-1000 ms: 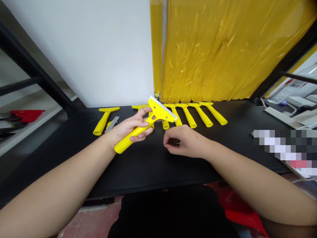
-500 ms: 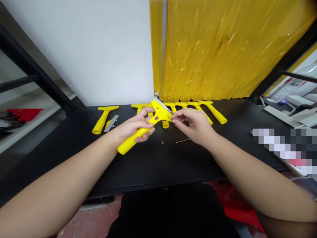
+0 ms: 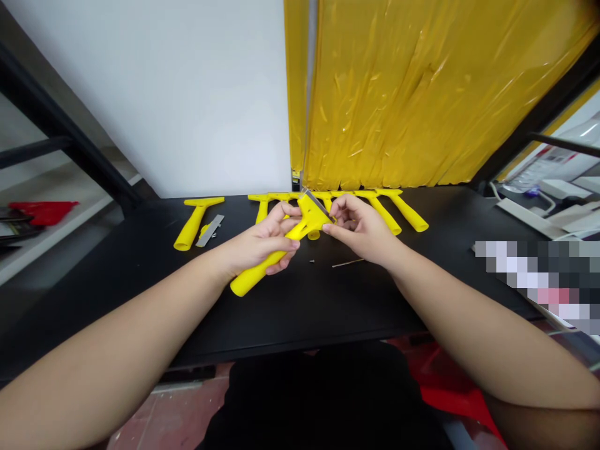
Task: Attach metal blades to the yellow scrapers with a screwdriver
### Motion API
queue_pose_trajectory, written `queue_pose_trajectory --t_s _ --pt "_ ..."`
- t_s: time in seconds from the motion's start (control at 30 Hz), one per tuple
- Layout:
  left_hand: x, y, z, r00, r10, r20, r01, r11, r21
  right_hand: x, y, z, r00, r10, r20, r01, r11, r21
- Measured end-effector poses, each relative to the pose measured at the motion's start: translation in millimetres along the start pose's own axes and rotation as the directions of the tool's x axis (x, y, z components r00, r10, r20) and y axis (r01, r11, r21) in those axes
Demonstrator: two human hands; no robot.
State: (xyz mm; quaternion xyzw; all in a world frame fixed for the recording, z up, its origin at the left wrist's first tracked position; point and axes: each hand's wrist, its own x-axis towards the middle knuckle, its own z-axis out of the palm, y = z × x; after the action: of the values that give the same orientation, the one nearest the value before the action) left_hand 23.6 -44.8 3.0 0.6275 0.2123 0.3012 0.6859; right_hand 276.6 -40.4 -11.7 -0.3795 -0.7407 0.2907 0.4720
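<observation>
My left hand [image 3: 269,240] is wrapped round the handle of a yellow plastic scraper [image 3: 255,275], held tilted above the black table. A metal blade strip [image 3: 319,204] runs along the scraper's head. At the right end of that head, my right hand [image 3: 359,225] has its thumb and fingers closed on the corner; whether a small part is also between them is hidden. Below the hands, a small screw [image 3: 312,261] and a thin metal rod [image 3: 347,264] lie on the table.
Several yellow scraper handles [image 3: 407,209] lie along the back of the black table [image 3: 290,319]. Another handle [image 3: 191,228] is at left, beside a loose metal blade [image 3: 210,230] and small screws. A white panel [image 3: 187,94] and yellow plastic sheeting [image 3: 398,94] stand behind.
The scraper has moved slightly right and rolled, so its face looks narrower and its blade edge shows more. My right hand stays at its corner. The screw's position has shifted a little.
</observation>
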Motion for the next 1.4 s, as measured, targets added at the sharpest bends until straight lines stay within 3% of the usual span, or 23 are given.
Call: queue_pose_trajectory --t_s 0.2,0.3,0.37,0.43,0.5,0.57,0.7,0.8,0.9,1.0,1.07,1.4 --pt "4.6 -5.9 3.0 0.997 -0.042 -0.06 0.042 0.999 0.003 4.8 4.3 -6.8 0.988 0.151 0.04 -0.151 0.988 0.013" --pt "6.6 -9.3 2.1 0.99 -0.083 -0.113 0.082 0.997 -0.011 4.3 -2.6 -24.8 0.974 0.181 0.135 -0.16 0.976 -0.151" --pt "6.6 -9.0 0.0 0.986 -0.096 -0.14 0.094 0.995 -0.017 1.9 -7.2 -41.8 0.91 0.276 0.31 -0.158 0.92 -0.358" --pt "6.0 -6.7 -1.8 0.981 -0.095 -0.169 0.092 0.995 -0.025 -1.3 -9.2 -58.9 0.802 0.4 0.443 -0.12 0.835 -0.537" --pt "5.5 -3.6 -2.1 0.975 -0.091 -0.202 0.087 0.996 -0.028 -4.0 -8.3 -72.5 0.729 0.495 0.473 -0.081 0.749 -0.658" --pt "5.6 -1.1 -1.0 0.968 -0.088 -0.236 0.084 0.996 -0.026 -5.4 -5.9 -80.8 0.713 0.547 0.439 -0.063 0.674 -0.736" --pt "6.9 -0.3 1.3 0.96 -0.061 -0.272 0.055 0.998 -0.027 -5.2 -3.5 -82.7 0.713 0.589 0.382 -0.054 0.589 -0.807" --pt "7.5 -2.0 1.0 0.957 -0.038 -0.289 0.039 0.999 -0.002 -5.6 -4.7 -78.5 0.719 0.531 0.447 -0.015 0.655 -0.755" --pt "8.1 -3.9 0.6 0.949 0.003 -0.314 0.012 0.999 0.046 -6.3 -6.0 -74.4 0.796 0.37 0.48 0.011 0.783 -0.622" --pt "8.7 -5.0 1.1 0.938 0.051 -0.343 -0.025 0.996 0.08 -5.1 -4.8 -69.8 0.906 0.26 0.335 -0.042 0.841 -0.54" --pt "8.8 -5.3 1.6 0.933 0.077 -0.353 -0.045 0.994 0.098 -3.3 -2.4 -66.5 0.943 0.229 0.242 -0.075 0.852 -0.517" --pt "9.7 -8.3 0.9 0.927 0.084 -0.365 -0.027 0.987 0.159 -0.9 1.5 -59.1 0.959 0.21 0.19 -0.084 0.852 -0.516"
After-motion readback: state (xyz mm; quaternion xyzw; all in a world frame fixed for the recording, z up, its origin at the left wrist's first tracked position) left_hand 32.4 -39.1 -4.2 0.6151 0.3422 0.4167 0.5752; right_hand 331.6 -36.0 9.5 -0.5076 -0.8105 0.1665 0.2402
